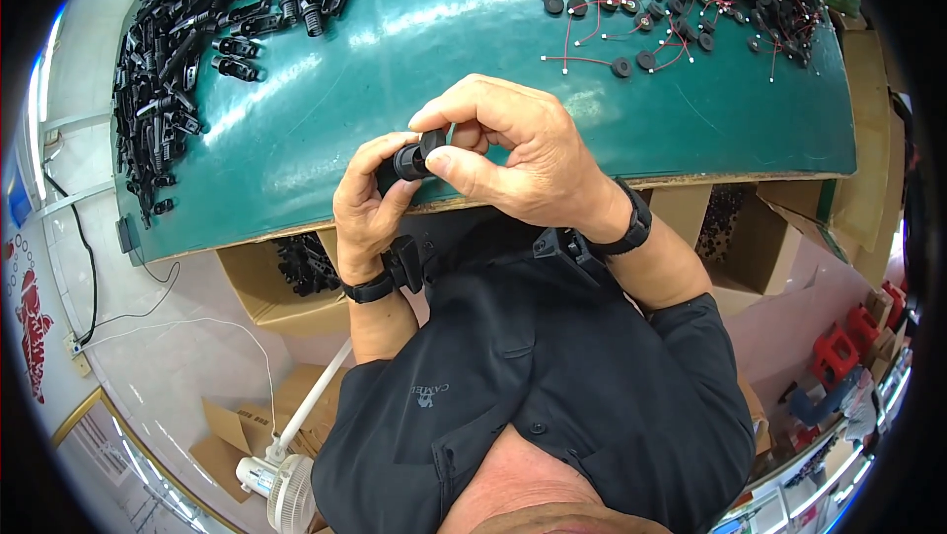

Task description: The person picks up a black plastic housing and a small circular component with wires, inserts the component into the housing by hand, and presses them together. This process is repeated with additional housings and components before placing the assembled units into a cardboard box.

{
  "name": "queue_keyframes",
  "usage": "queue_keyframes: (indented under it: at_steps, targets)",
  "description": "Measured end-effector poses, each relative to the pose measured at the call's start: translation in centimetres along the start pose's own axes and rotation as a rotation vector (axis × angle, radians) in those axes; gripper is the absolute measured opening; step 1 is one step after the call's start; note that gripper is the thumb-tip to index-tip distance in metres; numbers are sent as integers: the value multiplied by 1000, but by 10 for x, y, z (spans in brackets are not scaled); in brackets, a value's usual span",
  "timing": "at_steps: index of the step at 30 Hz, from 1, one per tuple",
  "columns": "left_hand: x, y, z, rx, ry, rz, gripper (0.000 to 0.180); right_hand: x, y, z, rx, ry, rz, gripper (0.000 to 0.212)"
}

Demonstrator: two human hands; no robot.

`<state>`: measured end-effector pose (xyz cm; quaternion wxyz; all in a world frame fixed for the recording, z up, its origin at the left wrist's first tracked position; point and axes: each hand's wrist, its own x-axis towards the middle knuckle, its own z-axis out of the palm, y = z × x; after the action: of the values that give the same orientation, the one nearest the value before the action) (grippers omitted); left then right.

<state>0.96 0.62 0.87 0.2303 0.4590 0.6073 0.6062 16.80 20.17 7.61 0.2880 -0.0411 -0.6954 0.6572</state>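
Near the front edge of the green table, my left hand (367,204) is closed around a black cylindrical plastic housing (408,162) with a ribbed ring at its end. My right hand (528,144) pinches a small black round part (432,142) between thumb and fingertips, right at the housing's open end. Whether the round part sits inside the housing or just touches it, I cannot tell. A thin pale strand shows beside my right fingers. Both wrists wear black straps with small devices on them.
Black plastic housings (163,80) lie heaped at the table's left side. Round black parts with red wires (621,68) spread over the far right. Cardboard boxes (276,283) holding black parts stand below the front edge. A white fan (291,490) is at lower left.
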Motion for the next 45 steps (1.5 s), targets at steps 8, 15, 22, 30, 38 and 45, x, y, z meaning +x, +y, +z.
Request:
queue_keyframes:
  at_steps: [8, 15, 22, 30, 38, 45]
  targets:
    - [2, 8, 0, 161, 12, -13, 50, -7, 24, 2, -12, 70, 22, 27]
    - [8, 19, 1, 315, 26, 51, 50, -11, 29, -5, -168, 20, -4, 28]
    - [8, 19, 2, 285, 32, 53, 51, -15, 37, -7, -146, 2, 88, 29]
    - [5, 18, 1, 268, 26, 9, 48, -23, 47, -5, 306, 48, 361, 25]
    - [7, 20, 1, 304, 49, 45, 50, -25, 51, -5, 290, 46, 313, 22]
    - [8, 23, 2, 325, 25, 10, 49, -27, 55, 2, 387, 161, 276, 20]
